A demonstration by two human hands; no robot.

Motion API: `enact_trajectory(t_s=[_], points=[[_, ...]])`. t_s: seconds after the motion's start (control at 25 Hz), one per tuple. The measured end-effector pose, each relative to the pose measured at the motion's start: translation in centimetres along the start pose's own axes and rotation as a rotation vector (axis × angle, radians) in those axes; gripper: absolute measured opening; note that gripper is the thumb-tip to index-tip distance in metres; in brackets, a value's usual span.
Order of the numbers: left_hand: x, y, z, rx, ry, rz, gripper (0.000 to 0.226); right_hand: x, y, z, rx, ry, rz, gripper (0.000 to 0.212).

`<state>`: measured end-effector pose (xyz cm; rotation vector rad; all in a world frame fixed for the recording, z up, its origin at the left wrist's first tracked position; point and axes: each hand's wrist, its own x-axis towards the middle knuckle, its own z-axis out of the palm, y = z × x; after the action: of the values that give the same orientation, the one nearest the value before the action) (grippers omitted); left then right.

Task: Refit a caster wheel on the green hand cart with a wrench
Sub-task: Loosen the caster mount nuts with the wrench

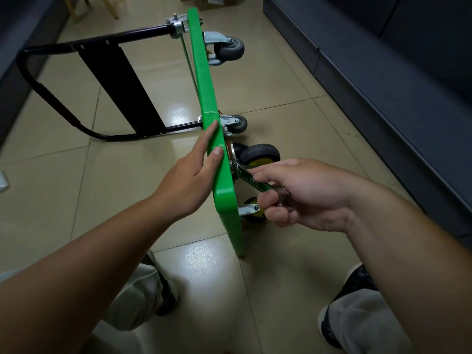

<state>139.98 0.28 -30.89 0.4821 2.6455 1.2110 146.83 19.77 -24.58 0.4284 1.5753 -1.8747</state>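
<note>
The green hand cart [204, 80] stands on its edge on the tiled floor, wheels facing right. My left hand [190, 172] holds the deck's upper edge, thumb on top and fingers down the far side. My right hand [298, 194] grips a green-handled wrench [251, 178] whose jaw sits at the mount of a black caster wheel [260, 154] with a yellow hub. A second yellow-hubbed wheel [251, 212] sits lower, partly hidden by my right fingers.
Two grey swivel casters [229, 48] [238, 123] are at the cart's far end. The black folded handle [84, 80] lies on the floor to the left. A dark cabinet [383, 72] runs along the right. My shoes [357, 290] stand near.
</note>
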Motion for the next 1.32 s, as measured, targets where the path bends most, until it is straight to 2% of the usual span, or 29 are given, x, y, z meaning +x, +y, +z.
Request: enact_trajectory(t_s=[0.12, 0.32, 0.52, 0.64, 0.76, 0.8, 1.0, 1.12, 1.24, 1.32], points=[[0.0, 0.0, 0.1, 0.037, 0.008, 0.012, 0.059, 0.0, -0.5, 0.4, -0.043, 0.003, -0.001, 0.014], [-0.1, 0.3, 0.0, 0.049, 0.004, 0.015, 0.063, -0.2, -1.3, 1.0, -0.103, 0.024, -0.025, 0.006], [-0.1, 0.3, 0.0, 0.053, 0.012, 0.023, 0.064, 0.1, -0.8, 1.4, -0.151, 0.037, -0.047, 0.015], [-0.1, 0.3, 0.1, 0.056, 0.010, 0.028, 0.063, 0.2, 0.0, 1.1, -0.057, 0.055, -0.060, 0.023], [-0.1, 0.2, 0.2, 0.065, 0.008, 0.029, 0.062, 0.2, -0.6, 0.8, 0.007, 0.003, -0.033, 0.010], [-0.1, 0.2, 0.2, 0.067, 0.009, 0.031, 0.062, 0.3, -1.1, 0.6, 0.013, -0.013, -0.020, 0.016], [0.0, 0.2, 0.2, 0.091, 0.025, 0.037, 0.057, 0.8, -2.7, 1.1, -0.091, -0.054, 0.047, 0.025], [0.0, 0.1, 0.2, 0.094, 0.043, 0.029, 0.053, 1.0, -0.1, 1.7, -0.214, 0.038, -0.078, 0.018], [0.0, 0.0, 0.4, 0.079, 0.050, 0.021, 0.052, 1.5, 4.9, 1.7, -0.308, 0.112, -0.289, 0.037], [0.0, -0.1, 0.4, 0.072, 0.048, 0.032, 0.053, 2.9, 7.9, 0.9, -0.481, 0.202, -0.428, 0.049]])
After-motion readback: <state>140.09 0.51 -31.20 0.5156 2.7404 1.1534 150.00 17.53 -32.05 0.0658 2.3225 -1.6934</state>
